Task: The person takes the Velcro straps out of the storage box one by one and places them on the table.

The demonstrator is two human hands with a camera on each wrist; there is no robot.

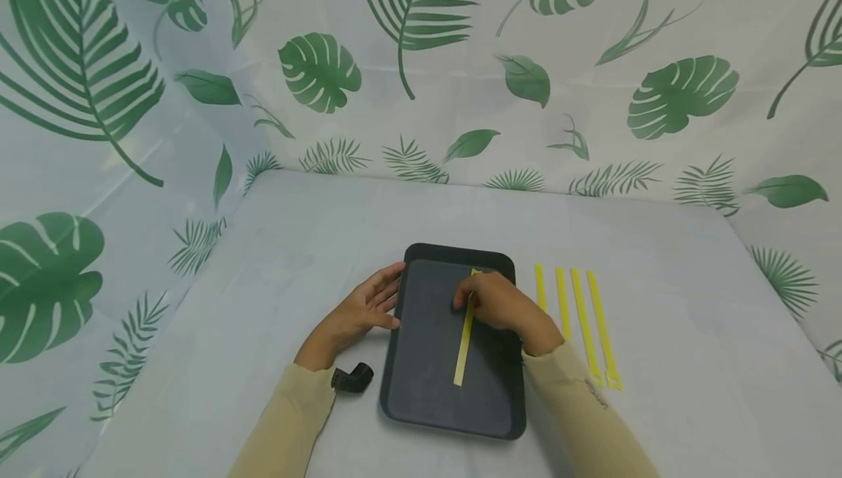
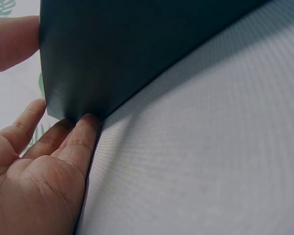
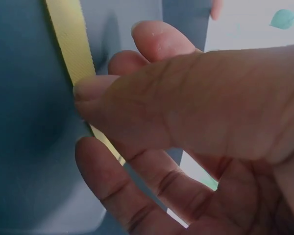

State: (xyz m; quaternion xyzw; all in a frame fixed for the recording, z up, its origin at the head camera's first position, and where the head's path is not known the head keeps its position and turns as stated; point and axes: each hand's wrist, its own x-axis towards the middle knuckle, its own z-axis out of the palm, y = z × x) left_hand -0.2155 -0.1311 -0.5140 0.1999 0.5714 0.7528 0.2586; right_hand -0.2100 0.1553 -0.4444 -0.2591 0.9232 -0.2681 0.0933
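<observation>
A dark grey rectangular tray [image 1: 427, 390] lies on the white table. My left hand [image 1: 362, 306] touches its left side, fingers extended along the outer wall; in the left wrist view the fingertips [image 2: 88, 122] meet the lower edge of the tray [image 2: 137, 39]. Over the tray's upper right part, my right hand [image 1: 496, 301] pinches a flat yellow cable strap [image 1: 463, 350] near its far end. The right wrist view shows the thumb across this strap [image 3: 73, 41], which has a fine woven texture. Part of the strap is hidden behind the fingers.
Several similar yellow straps [image 1: 595, 317] lie side by side to the right of the tray, some partly behind my right forearm. A small black angled piece [image 1: 355, 378] is by my left cuff. Leaf-printed cloth [image 1: 447, 112] encloses the table's back and sides.
</observation>
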